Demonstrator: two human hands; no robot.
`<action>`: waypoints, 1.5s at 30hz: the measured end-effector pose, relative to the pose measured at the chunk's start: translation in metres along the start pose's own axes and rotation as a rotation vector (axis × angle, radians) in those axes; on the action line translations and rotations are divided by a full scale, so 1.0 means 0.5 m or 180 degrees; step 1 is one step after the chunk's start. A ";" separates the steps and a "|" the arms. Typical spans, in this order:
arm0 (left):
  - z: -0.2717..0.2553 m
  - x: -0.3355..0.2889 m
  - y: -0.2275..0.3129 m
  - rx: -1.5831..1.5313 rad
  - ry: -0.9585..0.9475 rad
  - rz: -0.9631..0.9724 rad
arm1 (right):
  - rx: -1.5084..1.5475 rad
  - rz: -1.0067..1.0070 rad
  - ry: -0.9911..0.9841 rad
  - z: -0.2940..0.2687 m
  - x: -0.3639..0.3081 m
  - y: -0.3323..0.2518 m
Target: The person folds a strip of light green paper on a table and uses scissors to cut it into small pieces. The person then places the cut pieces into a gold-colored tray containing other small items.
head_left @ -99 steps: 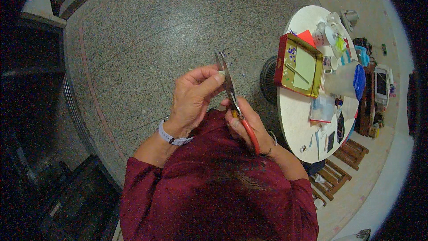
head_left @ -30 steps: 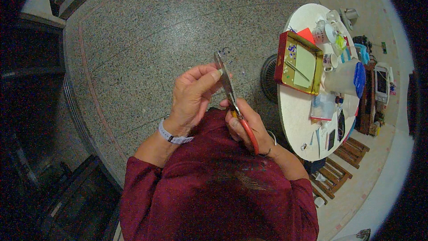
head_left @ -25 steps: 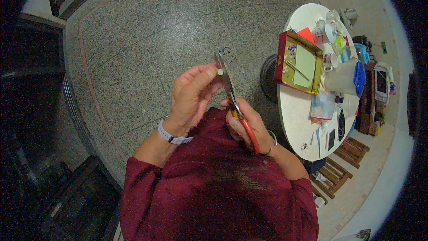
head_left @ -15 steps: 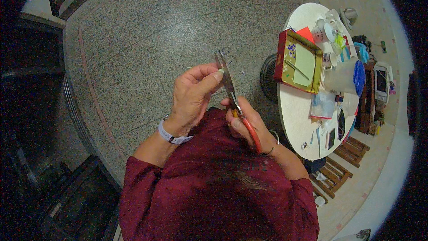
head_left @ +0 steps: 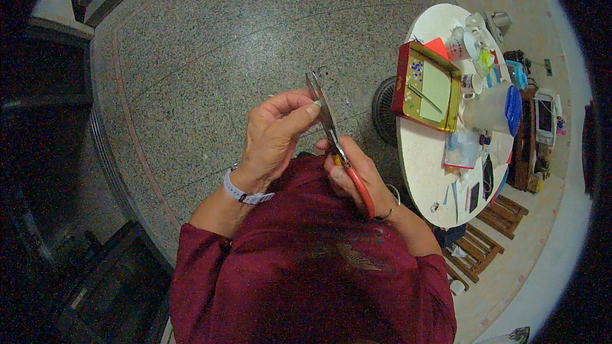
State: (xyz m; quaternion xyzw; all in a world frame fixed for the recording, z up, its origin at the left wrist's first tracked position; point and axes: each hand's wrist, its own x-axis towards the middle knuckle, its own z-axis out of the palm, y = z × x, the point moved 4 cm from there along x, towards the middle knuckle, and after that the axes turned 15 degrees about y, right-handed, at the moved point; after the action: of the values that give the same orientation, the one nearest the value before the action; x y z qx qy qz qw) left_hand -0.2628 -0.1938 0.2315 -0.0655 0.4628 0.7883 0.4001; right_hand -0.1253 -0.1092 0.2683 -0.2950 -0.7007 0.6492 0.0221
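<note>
My right hand (head_left: 359,175) grips a pair of scissors (head_left: 329,121) with orange-red handles, its fingers in and around the loops. The metal blades point up and away from me, lying almost together. Just left of them, my left hand (head_left: 274,134) is closed in a pinch, thumb against forefinger. A small pale green piece (head_left: 317,102) shows at the thumb tip, touching or very close to the blades; most of it is hidden by the fingers. Both hands are in front of my maroon shirt (head_left: 306,267), above the speckled floor.
At the right stands an oval white table (head_left: 421,172). On it are a red and gold box (head_left: 401,83) with pale green paper and small blue bits, a mug (head_left: 470,84), a clear container with blue lid (head_left: 512,111) and a phone (head_left: 472,197). Wooden slatted seats (head_left: 475,251) are beyond.
The scissor blades have come closer together at their tips. Both hands have stayed nearly in place, the left still pinching beside the blades.
</note>
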 end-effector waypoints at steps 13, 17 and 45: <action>-0.003 -0.002 0.001 -0.0039 -0.0099 -0.0046 | 0.0314 0.0164 -0.0093 0.004 -0.011 0.018; -0.010 -0.001 -0.001 0.0003 -0.0068 -0.0102 | 0.0222 0.0257 -0.0070 0.003 -0.013 0.015; -0.013 0.008 0.001 0.0133 -0.0029 -0.0061 | 0.0153 0.0186 -0.0157 -0.004 -0.004 0.013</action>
State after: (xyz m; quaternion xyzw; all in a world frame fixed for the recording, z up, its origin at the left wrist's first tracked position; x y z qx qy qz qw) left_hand -0.2678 -0.1965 0.2264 -0.0580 0.4767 0.7749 0.4111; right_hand -0.1202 -0.1082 0.2636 -0.2987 -0.6763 0.6733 -0.0070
